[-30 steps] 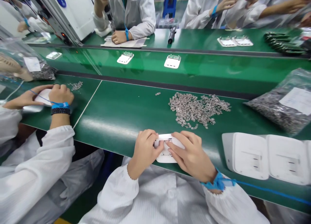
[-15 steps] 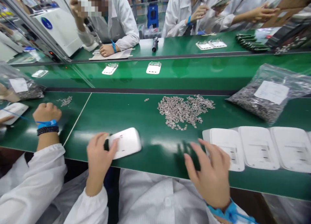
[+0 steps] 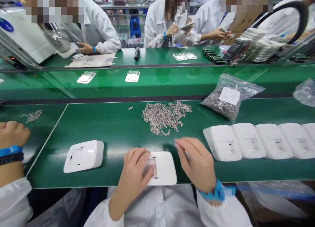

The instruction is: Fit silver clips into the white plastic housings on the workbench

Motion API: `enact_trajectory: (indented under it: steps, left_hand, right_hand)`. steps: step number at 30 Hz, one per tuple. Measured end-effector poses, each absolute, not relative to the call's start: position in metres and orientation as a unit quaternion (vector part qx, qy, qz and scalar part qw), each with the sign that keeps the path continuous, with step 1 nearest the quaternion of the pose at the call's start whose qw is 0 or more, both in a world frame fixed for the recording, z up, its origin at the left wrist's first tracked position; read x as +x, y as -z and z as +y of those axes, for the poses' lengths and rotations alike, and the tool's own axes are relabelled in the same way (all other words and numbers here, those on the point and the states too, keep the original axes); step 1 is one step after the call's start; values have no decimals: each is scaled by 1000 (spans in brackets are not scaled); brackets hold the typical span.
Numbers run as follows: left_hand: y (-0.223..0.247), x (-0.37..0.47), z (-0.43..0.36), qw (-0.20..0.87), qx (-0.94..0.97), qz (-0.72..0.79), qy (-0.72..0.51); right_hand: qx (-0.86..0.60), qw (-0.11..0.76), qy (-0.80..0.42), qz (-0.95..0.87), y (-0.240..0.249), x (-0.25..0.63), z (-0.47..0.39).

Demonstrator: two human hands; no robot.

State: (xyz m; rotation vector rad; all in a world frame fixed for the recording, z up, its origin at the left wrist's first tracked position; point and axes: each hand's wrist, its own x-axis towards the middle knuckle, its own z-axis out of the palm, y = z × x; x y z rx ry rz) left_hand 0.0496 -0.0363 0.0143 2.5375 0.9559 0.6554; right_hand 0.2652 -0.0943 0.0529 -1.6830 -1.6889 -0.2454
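Observation:
A white plastic housing [image 3: 167, 166] lies flat at the front edge of the bench before me. My left hand [image 3: 135, 173] grips its left part, fingers and thumb over the recess. Just right of the housing, my right hand [image 3: 197, 164] is held above the bench with thumb and fingertips brought together; anything between them is too small to make out. Beyond both hands spreads a pile of small metal clips [image 3: 162, 117]. Another white housing [image 3: 94, 154] rests alone to the left, untouched.
A row of white housings [image 3: 223, 143] stands at the right. Behind it lies a clear bag of metal parts [image 3: 226, 97]. A co-worker's hand [image 3: 14, 135] is at the far left. Circuit boards in white trays [image 3: 133, 76] sit on the green belt [image 3: 162, 79].
My left hand has let go of one housing, left behind at the left, and is now on another in front of me. My right hand has come away from the row, its fingers closing. The view has shifted right.

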Motion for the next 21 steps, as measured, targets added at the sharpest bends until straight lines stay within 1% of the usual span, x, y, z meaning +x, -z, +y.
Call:
enact_trajectory:
  steps: [4, 7, 8, 9, 11, 12, 14, 15, 16, 18, 19, 21]
  left_hand:
    - [-9, 37, -35, 173, 891, 352, -229]
    - [-22, 3, -5, 158, 904, 318, -237]
    - [-29, -18, 13, 158, 929, 255, -217]
    - [-37, -43, 35, 157, 932, 241, -218]
    - [-49, -94, 76, 150, 936, 233, -216]
    - [-52, -115, 91, 142, 964, 165, -152]
    - [-52, -135, 97, 122, 974, 143, -123]
    - [-49, -130, 88, 113, 969, 161, -150]
    - [-46, -116, 72, 106, 947, 220, -209]
    - [-38, -65, 31, 106, 846, 372, -367]
    - [-34, -35, 12, 113, 837, 385, -372]
    - [-29, 21, -17, 131, 841, 386, -355]
  right_hand:
    - [-669, 214, 91, -706, -24, 300, -50]
    - [-669, 180, 77, -717, -4, 307, -40]
    - [-670, 182, 74, -716, -1, 308, -40]
    - [-670, 184, 74, -715, 1, 308, -41]
    - [-670, 194, 75, -712, 1, 309, -46]
    - [-670, 201, 77, -711, -2, 310, -49]
    - [-663, 241, 68, -706, -13, 308, -56]
    - [-655, 274, 53, -702, -20, 306, -60]
    - [-643, 313, 32, -699, -28, 303, -64]
    - [-612, 393, -26, -686, -45, 294, -73]
    - [-595, 422, -52, -682, -53, 289, -77]
    - [-567, 443, -88, -689, -66, 278, -81]
